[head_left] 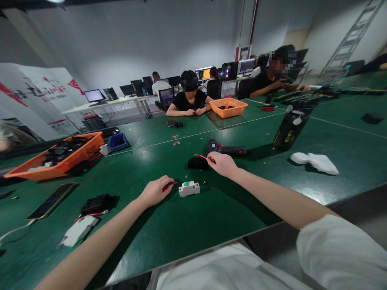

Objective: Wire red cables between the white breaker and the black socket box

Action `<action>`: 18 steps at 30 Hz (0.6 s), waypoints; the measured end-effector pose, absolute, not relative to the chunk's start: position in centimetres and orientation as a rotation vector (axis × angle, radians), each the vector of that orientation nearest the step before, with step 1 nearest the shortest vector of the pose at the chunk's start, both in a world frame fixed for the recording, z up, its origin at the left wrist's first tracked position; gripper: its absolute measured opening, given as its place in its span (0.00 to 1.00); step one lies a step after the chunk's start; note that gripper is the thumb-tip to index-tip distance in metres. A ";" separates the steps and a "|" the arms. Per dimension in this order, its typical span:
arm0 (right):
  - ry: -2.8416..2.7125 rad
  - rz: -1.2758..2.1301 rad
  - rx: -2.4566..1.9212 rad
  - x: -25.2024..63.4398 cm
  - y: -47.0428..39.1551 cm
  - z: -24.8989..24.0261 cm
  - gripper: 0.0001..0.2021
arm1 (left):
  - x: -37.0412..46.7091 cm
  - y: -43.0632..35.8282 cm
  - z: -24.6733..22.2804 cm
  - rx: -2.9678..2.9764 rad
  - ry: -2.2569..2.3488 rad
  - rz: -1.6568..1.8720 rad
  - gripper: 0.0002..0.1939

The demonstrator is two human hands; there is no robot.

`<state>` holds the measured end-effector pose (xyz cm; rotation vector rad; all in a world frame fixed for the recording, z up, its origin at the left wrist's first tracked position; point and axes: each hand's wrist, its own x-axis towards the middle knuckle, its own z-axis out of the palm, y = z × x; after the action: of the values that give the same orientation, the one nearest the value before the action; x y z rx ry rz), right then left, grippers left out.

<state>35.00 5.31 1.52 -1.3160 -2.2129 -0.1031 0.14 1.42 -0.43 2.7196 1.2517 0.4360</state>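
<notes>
My left hand (155,191) rests low over the green table, fingers closed on a thin red piece (168,186), probably a wire, mostly hidden by the fingers. Just right of it a white circuit breaker (190,189) with a green switch lies on the table. My right hand (223,164) pinches a short red wire (200,156) whose bare metal end points left. Below that wire sits a black block-shaped part (197,163). A small brass-coloured screw or fitting (205,183) lies beside the breaker. Behind my right hand is a black cordless drill (228,149).
At left are an orange basket (63,165) of black parts, a blue bin (118,141), a phone (51,201), another breaker (79,231) and a black part (96,204). A black bottle-like container (290,128) and white object (320,163) stand right. Co-workers sit across.
</notes>
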 end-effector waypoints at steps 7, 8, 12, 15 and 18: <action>-2.240 -0.052 -1.363 34.5 5.1 1.4 0.12 | 0.3 1.3 -0.2 2.708 1.259 0.426 0.15; -2.246 -0.049 -1.358 34.5 5.0 1.4 0.11 | 0.3 1.3 -0.2 2.707 1.257 0.426 0.15; -2.269 -0.033 -1.348 34.3 4.8 1.5 0.10 | 0.3 1.3 -0.1 2.701 1.248 0.423 0.15; -2.277 -0.016 -1.350 34.3 4.7 1.6 0.10 | 0.3 1.3 0.0 2.703 1.256 0.429 0.15; -2.277 -0.013 -1.349 34.3 4.6 1.6 0.10 | 0.3 1.3 0.0 2.711 1.264 0.422 0.15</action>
<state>34.26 4.64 1.59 -1.3491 -2.2773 -0.0128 0.30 1.29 0.02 2.7107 1.2644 0.4218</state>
